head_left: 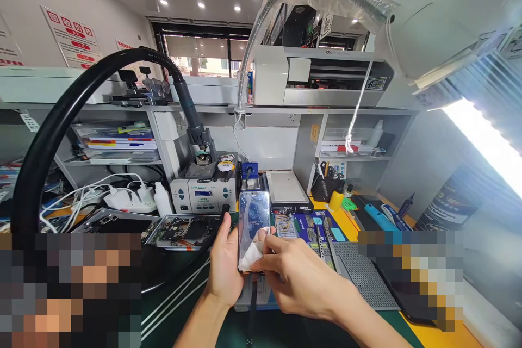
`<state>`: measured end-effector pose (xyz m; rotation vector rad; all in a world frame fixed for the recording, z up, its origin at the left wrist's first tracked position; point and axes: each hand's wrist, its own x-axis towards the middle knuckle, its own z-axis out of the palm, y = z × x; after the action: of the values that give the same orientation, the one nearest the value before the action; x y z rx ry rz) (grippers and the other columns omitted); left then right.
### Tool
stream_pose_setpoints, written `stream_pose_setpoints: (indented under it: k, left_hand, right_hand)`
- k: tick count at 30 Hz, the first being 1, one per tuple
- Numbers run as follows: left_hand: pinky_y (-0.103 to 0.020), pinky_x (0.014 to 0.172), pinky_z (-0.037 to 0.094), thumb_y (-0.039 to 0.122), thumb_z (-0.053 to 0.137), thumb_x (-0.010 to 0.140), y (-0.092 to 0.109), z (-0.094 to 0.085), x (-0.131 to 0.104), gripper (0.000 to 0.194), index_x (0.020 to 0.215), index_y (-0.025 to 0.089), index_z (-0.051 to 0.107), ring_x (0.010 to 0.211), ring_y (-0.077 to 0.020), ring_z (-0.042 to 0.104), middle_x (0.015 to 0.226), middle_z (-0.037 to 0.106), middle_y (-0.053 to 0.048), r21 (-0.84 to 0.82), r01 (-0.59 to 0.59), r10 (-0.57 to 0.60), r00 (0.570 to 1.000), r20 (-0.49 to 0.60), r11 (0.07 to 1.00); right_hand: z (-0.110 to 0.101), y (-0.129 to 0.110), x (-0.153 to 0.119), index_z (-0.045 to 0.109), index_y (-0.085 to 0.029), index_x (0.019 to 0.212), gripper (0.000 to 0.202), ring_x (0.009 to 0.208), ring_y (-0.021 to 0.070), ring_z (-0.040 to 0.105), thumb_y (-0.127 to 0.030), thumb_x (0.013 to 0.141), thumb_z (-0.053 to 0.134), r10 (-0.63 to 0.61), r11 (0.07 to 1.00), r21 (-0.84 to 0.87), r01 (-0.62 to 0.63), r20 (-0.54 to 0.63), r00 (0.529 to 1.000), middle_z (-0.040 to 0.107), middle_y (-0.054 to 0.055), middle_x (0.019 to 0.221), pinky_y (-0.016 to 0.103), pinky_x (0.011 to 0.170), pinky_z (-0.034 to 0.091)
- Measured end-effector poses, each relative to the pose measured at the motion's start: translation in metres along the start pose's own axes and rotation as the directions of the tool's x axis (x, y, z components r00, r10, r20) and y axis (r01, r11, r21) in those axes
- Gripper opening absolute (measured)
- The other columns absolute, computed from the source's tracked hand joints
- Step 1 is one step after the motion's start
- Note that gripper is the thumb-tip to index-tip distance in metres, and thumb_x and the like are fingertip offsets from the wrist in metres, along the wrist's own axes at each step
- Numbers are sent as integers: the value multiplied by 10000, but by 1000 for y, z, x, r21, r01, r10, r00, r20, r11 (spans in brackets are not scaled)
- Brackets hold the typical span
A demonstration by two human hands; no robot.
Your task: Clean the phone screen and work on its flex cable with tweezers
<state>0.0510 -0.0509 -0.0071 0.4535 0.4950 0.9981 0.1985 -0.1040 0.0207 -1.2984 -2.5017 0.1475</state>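
A smartphone [253,215] is held upright in my left hand [226,269], its dark, smudged, reflective screen facing me. The fingers of that hand wrap behind the phone from its left edge, and the thumb lies along the side. In my right hand [291,272] a white tissue [250,256] is pinched and pressed against the lower part of the screen. Part of the screen is covered by the tissue and the fingers. Behind the phone stands a grey soldering station [204,197] with a small display.
An opened device with exposed circuitry [185,231] lies left of my hands. Tweezers [331,247] rest on the right near a yellow bottle [336,198]. A thick black hose [36,136] arches over the left side, and a bright lamp [485,141] hangs at upper right.
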Motion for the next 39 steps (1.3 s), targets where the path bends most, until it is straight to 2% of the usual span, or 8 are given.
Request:
stream_pose_setpoints:
  k: [4, 9, 16, 18, 23, 28, 35, 39]
  left_hand:
    - [-512, 866, 581, 542, 440, 946, 3, 3, -2, 643, 1371, 76, 569, 976, -378, 736, 1146, 750, -209, 13, -8, 8, 1000, -29, 1000]
    - [-518, 861, 581, 541, 449, 940, 4, 1, -1, 630, 1337, 75, 596, 988, -383, 731, 1133, 753, -209, 18, -23, 24, 998, -52, 1000]
    - [-482, 881, 574, 482, 481, 943, 4, -4, 2, 550, 1325, 105, 601, 1018, -341, 721, 1115, 761, -169, 22, -85, 86, 992, -92, 996]
    - [-468, 875, 576, 458, 483, 949, 4, -3, 1, 502, 1278, 109, 630, 1012, -330, 721, 1092, 766, -157, 28, -133, 134, 989, -67, 991]
    - [-446, 854, 579, 411, 476, 963, 5, -2, -2, 390, 1204, 168, 662, 971, -300, 726, 1046, 773, -99, 31, -262, 262, 965, -5, 965]
    - [-437, 834, 578, 464, 446, 966, 5, -2, -6, 442, 1187, 162, 681, 930, -294, 724, 1022, 769, -115, 29, -269, 268, 963, 37, 963]
    - [-440, 752, 584, 503, 451, 951, 5, 0, -7, 488, 1037, 110, 727, 838, -306, 718, 995, 763, -168, 67, -266, 262, 963, 64, 962]
    - [-467, 693, 590, 521, 439, 939, 7, 1, -6, 534, 1086, 81, 705, 784, -322, 721, 990, 757, -199, 77, -242, 239, 970, 39, 967]
  right_hand:
    - [-1, 0, 0, 740, -244, 1016, 354, 736, 151, 589, -34, 779, 583, 16, 999, 42, -16, 3, 1000, 641, 26, 944, 240, 619, 362]
    - [1, 3, 1, 730, -228, 1005, 254, 782, 163, 623, -83, 880, 563, 65, 993, 102, -64, -8, 998, 661, 31, 943, 235, 649, 404]
    - [0, 6, 2, 696, -211, 911, 60, 752, 162, 605, -256, 888, 662, 262, 944, 228, -240, -69, 963, 662, 28, 909, 252, 663, 402]
    - [1, 8, 3, 677, -197, 774, 150, 676, 147, 556, -307, 875, 673, 351, 908, 273, -317, -86, 932, 642, 14, 786, 257, 624, 368]
    - [8, 17, 9, 489, -186, 453, 573, 487, 104, 304, -567, 856, 632, 539, 753, 444, -487, 8, 842, 392, -40, 432, 277, 485, 223]
    - [21, 20, 15, 395, -205, 457, 620, 434, 67, 210, -646, 834, 613, 472, 529, 692, -491, 241, 848, 268, -85, 447, 266, 438, 156]
    - [37, 15, 20, 648, -148, 867, 262, 383, 31, 235, -378, 809, 759, 369, 234, 854, -465, 365, 855, 410, -125, 513, 182, 380, 214]
    - [41, 15, 22, 594, -143, 776, 212, 386, 16, 228, -279, 845, 743, 356, 164, 880, -446, 368, 859, 459, -111, 563, 168, 373, 179]
